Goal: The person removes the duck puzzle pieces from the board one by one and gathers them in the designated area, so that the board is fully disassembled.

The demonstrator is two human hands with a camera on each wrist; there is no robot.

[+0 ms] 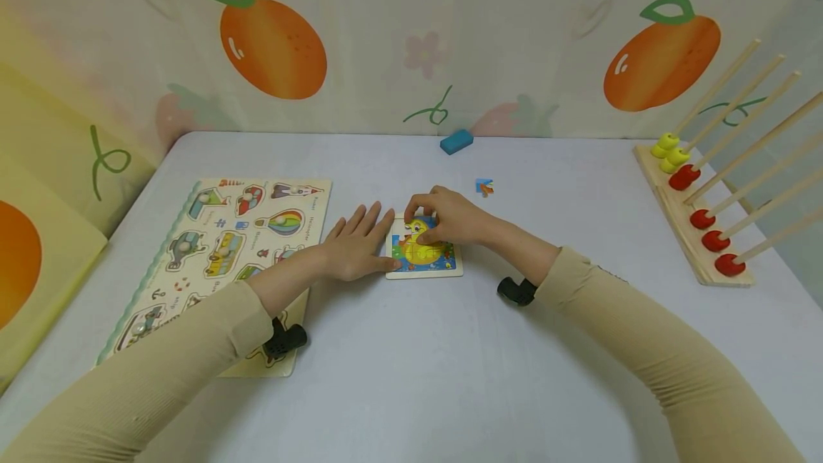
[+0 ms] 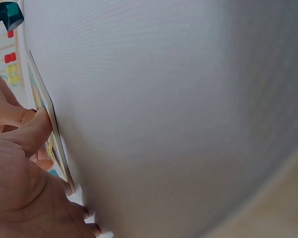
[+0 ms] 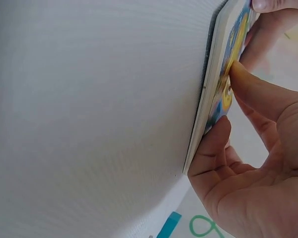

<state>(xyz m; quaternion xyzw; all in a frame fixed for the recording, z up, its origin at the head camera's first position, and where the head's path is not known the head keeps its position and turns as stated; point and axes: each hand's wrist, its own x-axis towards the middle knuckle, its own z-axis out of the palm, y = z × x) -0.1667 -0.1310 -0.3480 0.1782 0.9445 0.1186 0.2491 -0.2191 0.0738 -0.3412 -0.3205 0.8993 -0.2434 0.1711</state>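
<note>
A small square jigsaw puzzle (image 1: pixel 425 264) with a yellow duck-like animal on blue lies flat on the white table. My left hand (image 1: pixel 353 247) is spread beside it, fingers straight and thumb resting on its lower left corner. From the right, my right hand (image 1: pixel 453 215) reaches over the upper part with thumb and fingers bent. In the right wrist view, its thumb (image 3: pixel 253 89) touches the picture and the forefinger (image 3: pixel 213 144) meets the border; a puzzle piece seems pinched between them, mostly hidden. A loose puzzle piece (image 1: pixel 485 187) lies beyond the right hand.
Left of the puzzle lies a large knob puzzle board (image 1: pixel 215 291) with vehicle pictures, partly under my left forearm. A blue block (image 1: pixel 456 141) sits near the table's back edge. On the right stands a wooden peg rack (image 1: pixel 684 234) with tall rods and red and yellow-green beads.
</note>
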